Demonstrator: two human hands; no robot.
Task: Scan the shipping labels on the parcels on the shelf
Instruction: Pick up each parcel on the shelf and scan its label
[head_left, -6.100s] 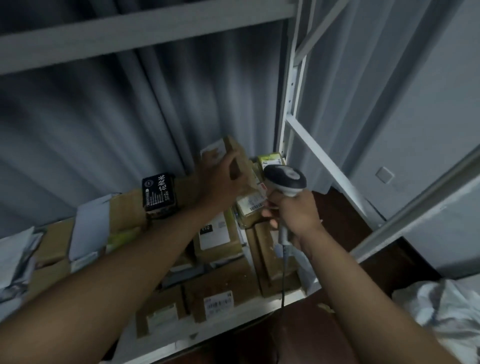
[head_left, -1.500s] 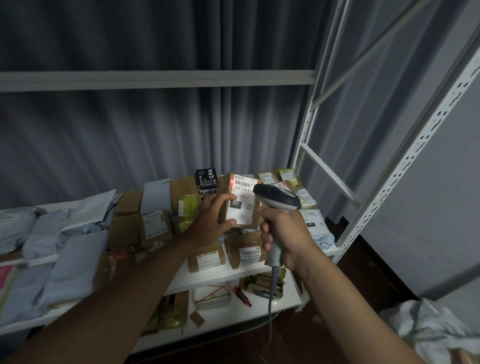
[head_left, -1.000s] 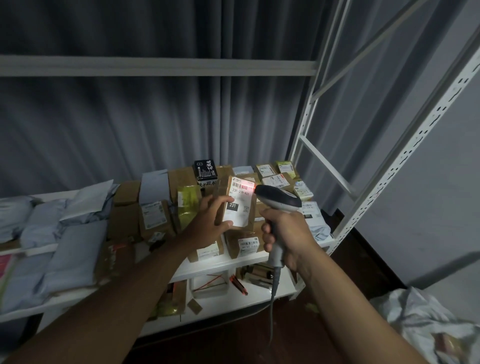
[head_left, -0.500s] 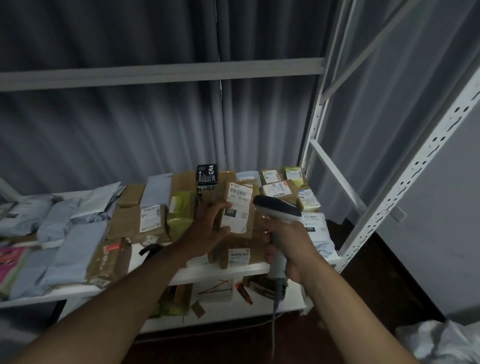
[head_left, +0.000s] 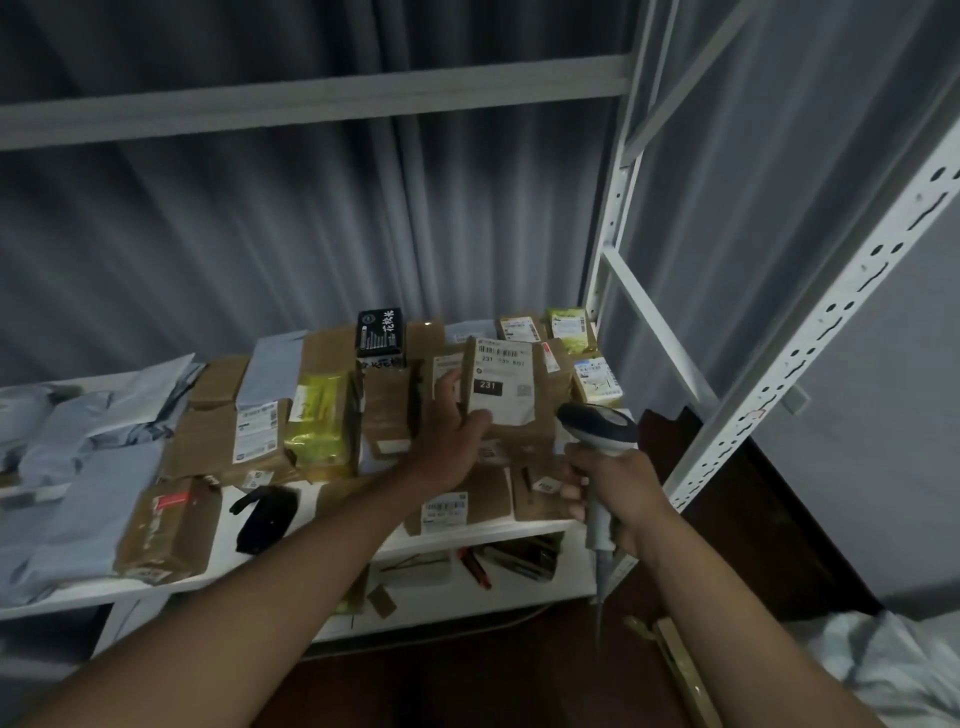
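My left hand (head_left: 451, 436) grips a brown cardboard parcel (head_left: 511, 431) by its left edge, holding it upright over the shelf's right half. Its white shipping label (head_left: 501, 382), marked 231, faces me. My right hand (head_left: 610, 483) holds the grey barcode scanner (head_left: 597, 431) by its handle, just right of and below the parcel, its head pointing left toward the box. The scanner's cable hangs down to the floor. Several more labelled parcels (head_left: 260, 434) lie on the white shelf (head_left: 467, 540).
Grey poly mailers (head_left: 83, 493) cover the shelf's left end; a black pouch (head_left: 265, 517) lies near the front edge. A black box (head_left: 380, 338) stands at the back. A perforated white upright (head_left: 810, 338) rises at right. The lower shelf (head_left: 566, 582) holds small items.
The scanner's red light on the label has gone out. My right hand lowered the scanner away from the label, and my left hand moved the parcel down toward the shelf stack.
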